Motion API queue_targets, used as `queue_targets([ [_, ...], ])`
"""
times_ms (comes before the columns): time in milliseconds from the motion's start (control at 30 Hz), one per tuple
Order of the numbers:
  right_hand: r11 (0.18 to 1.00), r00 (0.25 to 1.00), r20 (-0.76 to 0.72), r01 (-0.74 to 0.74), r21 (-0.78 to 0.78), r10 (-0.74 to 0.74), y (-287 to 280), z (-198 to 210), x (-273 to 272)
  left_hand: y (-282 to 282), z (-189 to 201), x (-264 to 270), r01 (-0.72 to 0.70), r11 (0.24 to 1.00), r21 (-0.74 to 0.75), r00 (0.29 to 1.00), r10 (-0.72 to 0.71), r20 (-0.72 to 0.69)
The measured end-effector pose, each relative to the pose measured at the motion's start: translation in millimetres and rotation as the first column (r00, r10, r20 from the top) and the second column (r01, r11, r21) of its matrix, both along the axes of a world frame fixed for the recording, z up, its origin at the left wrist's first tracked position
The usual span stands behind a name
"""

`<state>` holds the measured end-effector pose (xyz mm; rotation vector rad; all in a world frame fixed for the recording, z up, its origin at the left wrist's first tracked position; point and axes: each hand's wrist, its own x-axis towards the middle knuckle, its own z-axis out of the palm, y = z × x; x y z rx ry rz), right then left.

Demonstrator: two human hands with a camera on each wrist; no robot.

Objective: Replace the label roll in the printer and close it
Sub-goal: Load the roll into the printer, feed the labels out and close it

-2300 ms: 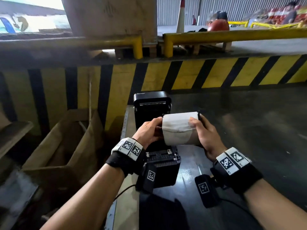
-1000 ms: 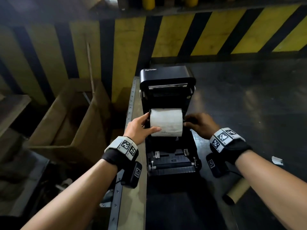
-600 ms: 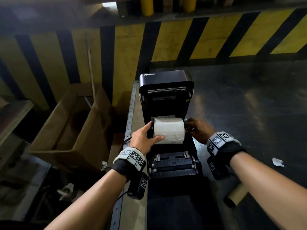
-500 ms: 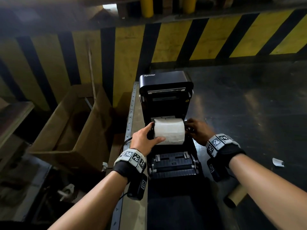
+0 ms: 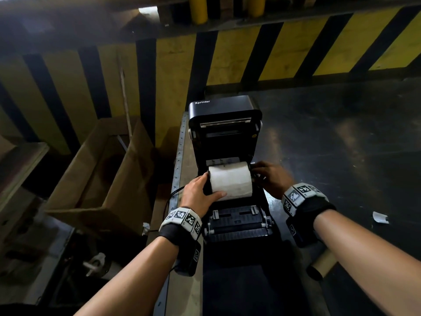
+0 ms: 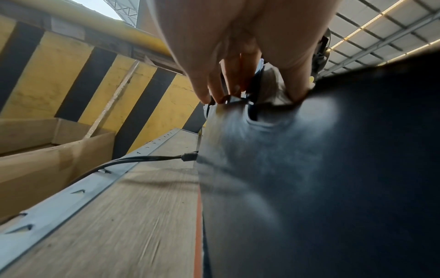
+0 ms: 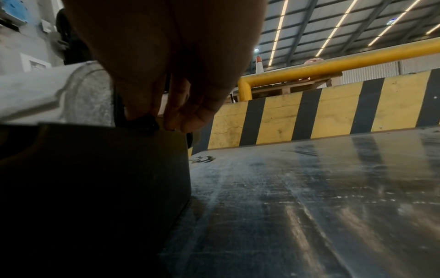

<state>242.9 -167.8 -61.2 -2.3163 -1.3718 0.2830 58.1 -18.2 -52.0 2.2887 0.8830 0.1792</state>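
Note:
The black printer [image 5: 224,115] stands on the table with its lid raised. A white label roll [image 5: 230,181] lies across its open bay. My left hand [image 5: 200,192] grips the roll's left end, thumb laid over the front. In the left wrist view the fingertips [image 6: 214,94] touch the printer's rim [image 6: 309,169] beside the roll [image 6: 271,88]. My right hand [image 5: 271,176] sits at the roll's right end. In the right wrist view its fingers [image 7: 176,112] pinch a small black roll guide [image 7: 146,122] at the printer's edge, next to the roll [image 7: 59,94].
An open cardboard box [image 5: 98,179] stands left of the table. A cable [image 6: 142,159] leaves the printer's left side. An empty brown core [image 5: 323,263] and a paper scrap [image 5: 379,217] lie on the dark table [image 5: 341,156]. A yellow-black barrier [image 5: 227,60] closes the back.
The roll has gone from being held up in front of the printer down into the open bay. Both hands followed it and stay at its two ends.

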Motion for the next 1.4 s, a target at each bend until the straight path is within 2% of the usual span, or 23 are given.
queue_targets([
  [133,1.0,1.0,-0.002,0.016,-0.012,-0.016,-6.9,-3.8,-4.6,0.2,0.6,1.3,0.02,1.0,0.019,0.999,-0.019,-0.03],
  [267,0.962,0.953,-0.175,0.263,0.079,-0.246,-12.2,2.0,-11.3,-1.4,5.3,2.6,0.03,0.999,0.024,0.999,-0.029,-0.039],
  [333,0.949,0.929,-0.245,0.303,0.082,-0.276,-12.6,6.6,-20.0,-2.4,9.7,1.8,-0.02,1.0,0.007,1.0,0.02,-0.01],
  [467,0.96,0.919,-0.301,0.278,0.028,-0.257,-9.7,7.1,-35.5,-1.5,14.0,2.1,-0.168,0.979,-0.119,0.984,0.174,0.041],
  [567,0.951,0.895,-0.341,0.308,0.009,-0.286,-9.3,4.9,-37.5,1.9,9.9,1.9,-0.177,0.964,-0.197,0.984,0.178,-0.01],
  [933,0.949,0.861,-0.43,0.315,0.029,-0.273,-13.6,6.9,-46.8,-4.0,7.5,-3.8,-0.212,0.933,-0.29,0.972,0.233,0.039],
  [1133,0.959,0.884,-0.383,0.282,-0.021,-0.268,-18.5,6.0,-45.5,-10.1,1.7,-10.7,-0.167,0.954,-0.25,0.984,0.176,0.013],
  [1266,0.965,0.904,-0.339,0.254,-0.069,-0.262,-22.2,8.4,-50.1,-11.8,-3.4,-12.4,-0.128,0.977,-0.168,0.992,0.124,-0.03],
  [1400,0.966,0.91,-0.325,0.232,-0.116,-0.257,-24.2,8.2,-52.6,-11.7,-6.8,-15.2,-0.036,0.991,-0.13,0.993,0.02,-0.119],
])
